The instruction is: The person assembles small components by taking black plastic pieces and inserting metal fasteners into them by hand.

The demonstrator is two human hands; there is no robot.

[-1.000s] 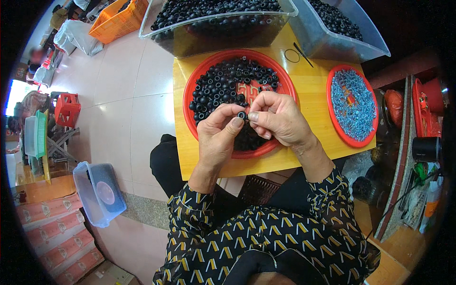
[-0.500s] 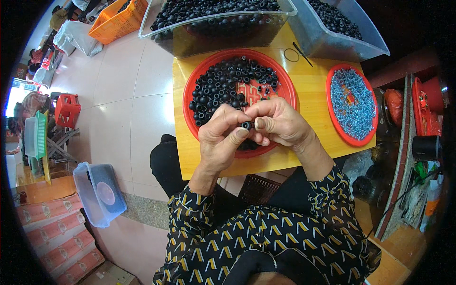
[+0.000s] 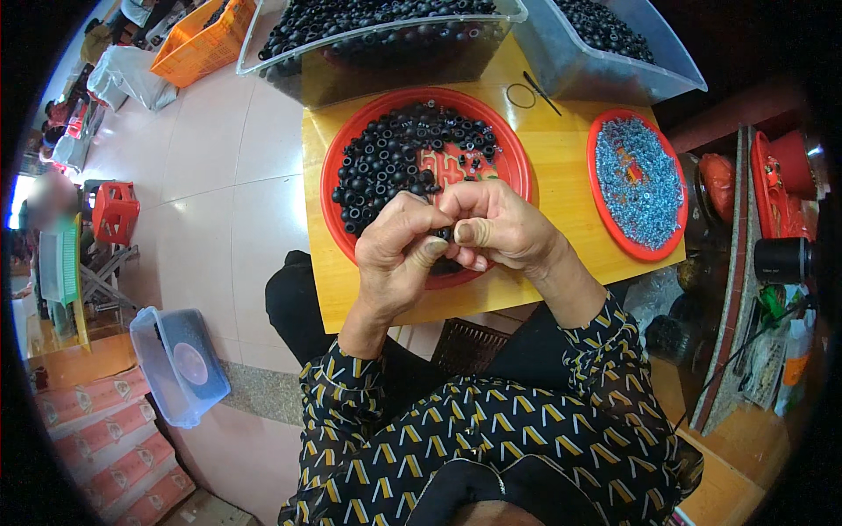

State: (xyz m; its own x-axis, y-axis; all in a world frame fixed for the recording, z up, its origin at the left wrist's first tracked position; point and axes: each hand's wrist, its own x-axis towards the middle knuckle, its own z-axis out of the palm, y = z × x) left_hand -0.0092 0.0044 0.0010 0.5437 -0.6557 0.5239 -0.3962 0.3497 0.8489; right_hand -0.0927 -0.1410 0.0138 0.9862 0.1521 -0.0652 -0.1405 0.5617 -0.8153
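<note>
Your left fingers [image 3: 428, 250] pinch a little black bead [image 3: 441, 234]. Your right fingers [image 3: 474, 231] are squeezed together right beside it; you can't tell if they hold anything. The bead is above the near part of a round red tray [image 3: 520, 175] of black beads [image 3: 373, 167]. On the counter [image 3: 557, 167], to the right, sits a red plate [image 3: 649, 255] of tiny blue bits [image 3: 636, 210].

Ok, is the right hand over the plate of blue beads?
No, the right hand meets the left hand at a black bead over the larger red tray, away from the blue beads.
</note>
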